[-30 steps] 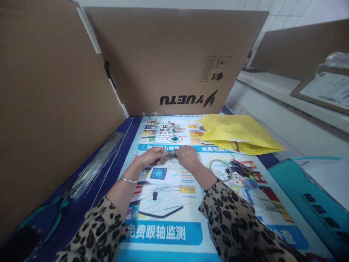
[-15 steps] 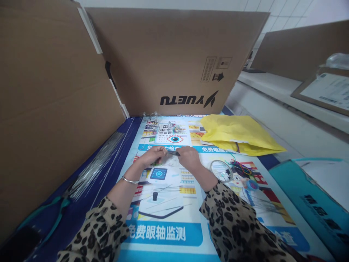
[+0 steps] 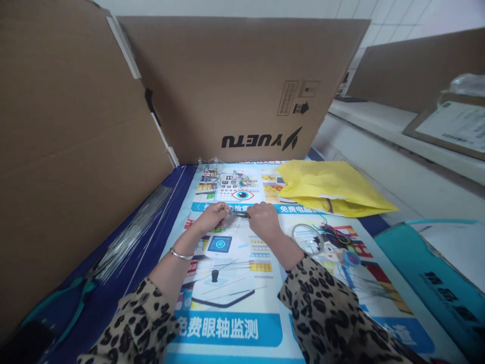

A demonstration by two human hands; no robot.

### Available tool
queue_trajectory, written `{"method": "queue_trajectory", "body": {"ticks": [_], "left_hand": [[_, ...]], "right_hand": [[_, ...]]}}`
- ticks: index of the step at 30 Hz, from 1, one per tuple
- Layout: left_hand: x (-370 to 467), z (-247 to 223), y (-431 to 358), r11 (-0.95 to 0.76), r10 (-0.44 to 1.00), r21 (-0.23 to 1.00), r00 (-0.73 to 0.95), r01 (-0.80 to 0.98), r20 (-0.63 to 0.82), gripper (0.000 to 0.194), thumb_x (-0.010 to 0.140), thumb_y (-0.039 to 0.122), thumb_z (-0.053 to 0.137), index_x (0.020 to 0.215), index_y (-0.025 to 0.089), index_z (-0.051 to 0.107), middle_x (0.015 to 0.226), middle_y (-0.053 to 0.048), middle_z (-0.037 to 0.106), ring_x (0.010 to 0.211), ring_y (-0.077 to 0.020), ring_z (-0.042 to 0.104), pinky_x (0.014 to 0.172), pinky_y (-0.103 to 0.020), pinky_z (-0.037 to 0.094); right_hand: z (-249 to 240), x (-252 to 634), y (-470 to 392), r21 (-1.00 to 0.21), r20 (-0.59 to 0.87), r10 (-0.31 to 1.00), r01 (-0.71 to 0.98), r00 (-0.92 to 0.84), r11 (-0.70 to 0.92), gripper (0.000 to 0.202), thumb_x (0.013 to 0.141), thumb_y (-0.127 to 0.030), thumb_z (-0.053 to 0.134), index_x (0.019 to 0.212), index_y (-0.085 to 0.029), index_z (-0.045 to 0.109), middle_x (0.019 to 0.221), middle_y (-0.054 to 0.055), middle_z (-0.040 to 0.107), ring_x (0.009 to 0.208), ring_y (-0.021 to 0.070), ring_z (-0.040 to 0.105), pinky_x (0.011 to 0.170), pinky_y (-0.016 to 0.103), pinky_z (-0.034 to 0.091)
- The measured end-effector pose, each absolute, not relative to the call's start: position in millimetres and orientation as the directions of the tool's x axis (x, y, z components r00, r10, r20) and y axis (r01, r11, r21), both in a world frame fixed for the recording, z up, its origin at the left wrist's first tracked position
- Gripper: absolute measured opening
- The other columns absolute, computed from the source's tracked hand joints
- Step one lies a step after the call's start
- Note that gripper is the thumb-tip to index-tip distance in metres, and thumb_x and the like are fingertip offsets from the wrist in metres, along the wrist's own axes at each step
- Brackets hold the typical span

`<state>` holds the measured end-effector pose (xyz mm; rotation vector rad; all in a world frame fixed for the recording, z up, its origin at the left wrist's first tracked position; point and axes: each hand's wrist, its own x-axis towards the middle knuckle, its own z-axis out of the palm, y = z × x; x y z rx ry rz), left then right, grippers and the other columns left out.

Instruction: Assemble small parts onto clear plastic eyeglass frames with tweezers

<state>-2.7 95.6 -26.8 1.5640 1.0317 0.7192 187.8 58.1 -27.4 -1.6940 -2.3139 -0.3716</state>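
Observation:
My left hand [image 3: 212, 217] is closed in a pinch over the printed sheet [image 3: 227, 328], on something too small to make out. Just to its right, my right hand [image 3: 264, 220] wraps around a small dark metal tool [image 3: 241, 215], whose tip points at my left fingertips. A round clear dish [image 3: 307, 239] with tiny bits in it lies right of my right hand, beside a tangle of coloured threads [image 3: 335, 233]. Thin wires [image 3: 231, 265] are scattered on the sheet nearer to me.
Cardboard panels [image 3: 235, 76] stand behind and at left. Long clear strands [image 3: 132, 232] and teal-handled pliers [image 3: 81, 298] lie left. A yellow bag [image 3: 333, 184] is back right, a teal box [image 3: 428, 273] at right. Wiry clear pieces [image 3: 212, 166] lie at the back.
The dark tool has turned slightly and shows more of its jaws between my hands. Both hands stay almost in place, and the view has shifted a little.

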Motion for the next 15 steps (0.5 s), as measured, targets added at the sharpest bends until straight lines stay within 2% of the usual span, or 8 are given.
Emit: {"method": "queue_trajectory", "body": {"ticks": [10,15], "left_hand": [[2.4,-20.1,90.4,-0.077,0.878,0.95,0.472,0.301,-0.078,0.015,0.075,0.031,0.047,0.074,0.017,0.047,0.047,0.006,0.045,0.039,-0.0059,0.039,0.04,-0.017,0.029],[1.8,-22.8,90.9,-0.025,0.87,0.974,0.485,0.227,-0.091,0.013,0.074,0.03,0.048,0.075,0.017,0.048,0.048,0.006,0.046,0.039,-0.0063,0.041,0.042,-0.018,0.03]], "right_hand": [[-25.9,183.1,56.6,0.076,0.319,0.912,0.966,-0.258,0.247,0.018,0.079,-0.017,0.044,0.085,-0.016,0.061,0.08,0.009,0.06,0.081,0.0211,0.046,0.068,0.033,0.024],[-25.0,181.1,55.6,0.065,0.281,0.924,0.966,-0.259,0.251,0.019,0.08,-0.017,0.043,0.085,-0.016,0.061,0.081,0.011,0.06,0.082,0.0214,0.047,0.068,0.033,0.025]]}}
